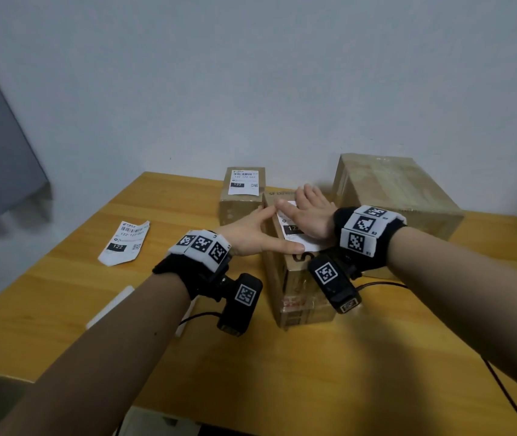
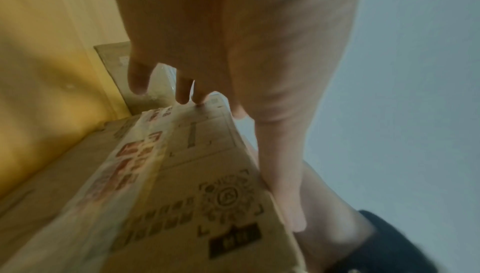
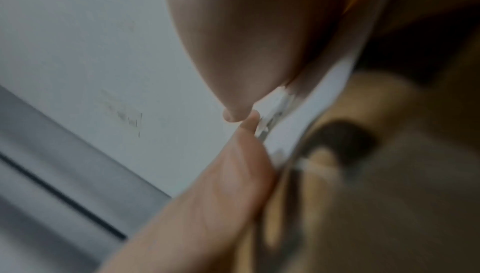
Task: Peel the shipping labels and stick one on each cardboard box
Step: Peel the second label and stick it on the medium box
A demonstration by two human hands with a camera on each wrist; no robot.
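Wooden worktop (image 1: pixel 62 294) against a plain wall: left hand (image 1: pixel 251 234) and right hand (image 1: pixel 309 215), fingers flat, press a label (image 1: pixel 295 234) onto the middle box (image 1: pixel 298 278). Uneven pressing could trap wrinkles or skew it, I reckon. Far-right box (image 1: pixel 398 190) shows no label; a spare label (image 1: pixel 125 242) lies left.

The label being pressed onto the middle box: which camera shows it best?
The head view. There the label lies flat on the middle box under the right hand, its print partly readable. The right wrist view shows only a blurred white edge; the left wrist view shows the box's side, not the label.
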